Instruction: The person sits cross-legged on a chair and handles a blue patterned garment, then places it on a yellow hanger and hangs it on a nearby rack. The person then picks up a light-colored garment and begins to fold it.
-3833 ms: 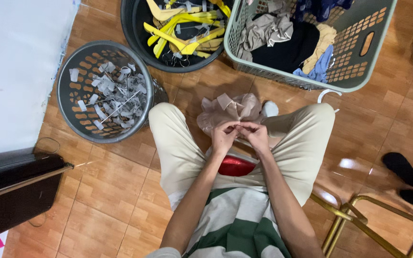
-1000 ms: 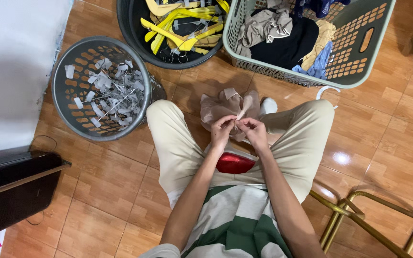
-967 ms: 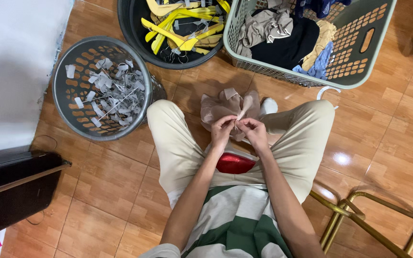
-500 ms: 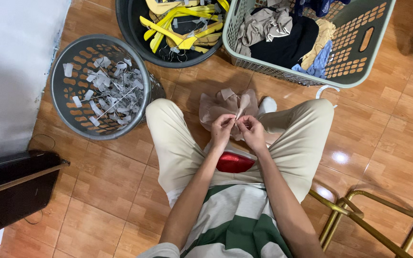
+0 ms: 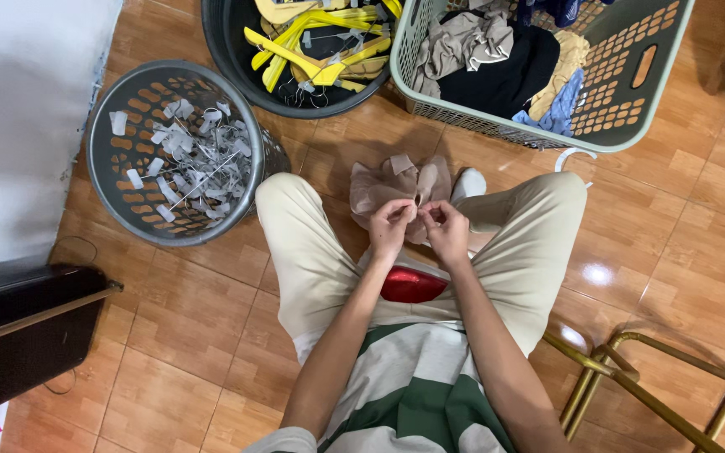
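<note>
Sitting on the tiled floor [image 5: 186, 319], legs apart, working right over the lap. Both hands pinched shut on the same small beige garment [image 5: 383, 186], a crumpled sock-like piece of cloth bunched between the knees. Left hand [image 5: 391, 228] with its grip closed on a fold near the garment's lower edge, right hand [image 5: 446, 231] pinching just beside it, fingertips of the two nearly touching. Can't tell what exactly sits between the fingertips, too small, maybe a tag or thread.

Key relation: garment lies straight ahead of both hands, away from the body, its long axis running roughly left to right across the gap between the thighs, with one paler flap [image 5: 426, 180] sticking up beyond the fingers. Neither hand clearly nearer, both on it, meeting at the same spot.

Around it: grey round basket [image 5: 123, 101] full of little white tags off to the left front, just beside the left knee. Dark tub [image 5: 237, 59] of yellow hangers ahead, and a green laundry basket [image 5: 623, 117] with clothes ahead to the right. Something red [image 5: 413, 285] in the lap below the hands.
</note>
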